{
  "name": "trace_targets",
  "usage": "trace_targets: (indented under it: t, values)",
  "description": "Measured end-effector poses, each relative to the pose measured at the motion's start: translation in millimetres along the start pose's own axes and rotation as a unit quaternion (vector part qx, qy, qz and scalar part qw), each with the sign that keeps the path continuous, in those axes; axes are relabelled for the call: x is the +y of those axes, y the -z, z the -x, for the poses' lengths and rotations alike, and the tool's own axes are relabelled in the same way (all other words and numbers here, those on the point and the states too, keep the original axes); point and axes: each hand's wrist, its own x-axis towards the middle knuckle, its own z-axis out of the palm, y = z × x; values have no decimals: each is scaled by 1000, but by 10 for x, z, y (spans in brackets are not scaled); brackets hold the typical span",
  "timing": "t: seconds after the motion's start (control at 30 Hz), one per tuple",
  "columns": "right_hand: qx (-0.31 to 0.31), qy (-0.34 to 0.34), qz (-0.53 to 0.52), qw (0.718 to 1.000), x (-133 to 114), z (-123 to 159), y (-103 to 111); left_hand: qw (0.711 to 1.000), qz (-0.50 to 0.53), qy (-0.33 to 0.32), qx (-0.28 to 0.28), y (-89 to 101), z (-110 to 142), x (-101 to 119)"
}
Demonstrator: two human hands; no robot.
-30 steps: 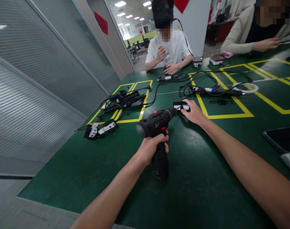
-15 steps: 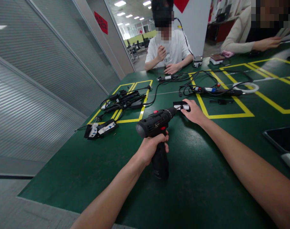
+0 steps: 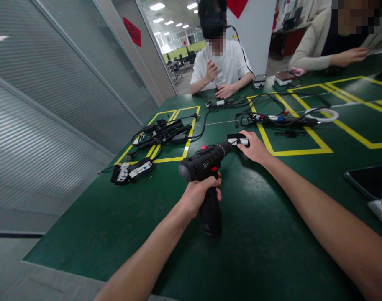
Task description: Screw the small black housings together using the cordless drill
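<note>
Almost nothing has moved, so the work seems to stay at one spot. The left hand (image 3: 199,193) grips a black pistol-shaped drill (image 3: 199,164), pointing ahead toward the small black-and-white block (image 3: 233,141), which the right hand (image 3: 254,147) holds.

We see a glossy, dark green tabletop (image 3: 115,225) marked with yellow outlines (image 3: 297,153). On its left part lies a tangle of black cables (image 3: 165,133), spread across one marked area, and just nearer to us sits a pair of black casings with white faces (image 3: 140,168). Right of the middle we find a bundle of cables and pen-like tools (image 3: 281,120), with a white ring (image 3: 334,118) at its right end and a small black piece (image 3: 290,134) just in front. Towards the far edge stand a small box (image 3: 259,80) and a brown-topped box (image 3: 283,77). A dark flat device (image 3: 371,177) lies at our right.
</note>
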Motion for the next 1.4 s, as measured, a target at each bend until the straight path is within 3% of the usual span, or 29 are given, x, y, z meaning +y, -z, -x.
trace_targets:
  t: [1.4]
  values:
    - [6, 14, 0, 1000, 5, -11, 4, 999, -20, -23, -9, -3, 13, -1]
